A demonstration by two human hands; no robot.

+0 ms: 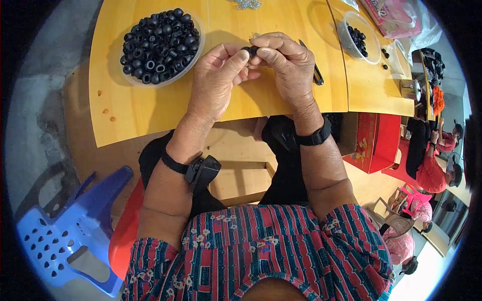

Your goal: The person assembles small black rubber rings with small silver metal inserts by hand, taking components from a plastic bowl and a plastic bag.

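Above the wooden table (150, 108), both my hands meet around a small black ring-like part (250, 51). My left hand (217, 75) pinches it between thumb and fingers from one side. From the other side, the thumb and forefinger of my right hand (288, 62) press on it. The fingers hide much of the part. To the left stands a clear round bowl (197, 59) heaped with black hollow plastic parts (159, 45). Beside my right hand lies a black, narrow tool (318, 76), partly covered by that hand.
Small clear or metallic pieces (246, 4) lie at the table's far edge. A second clear bowl (345, 37) with fewer black parts stands at the right, near a metal tin (410, 90). Below are a red box (374, 143) and a blue plastic chair (70, 241). Several people sit at far right.
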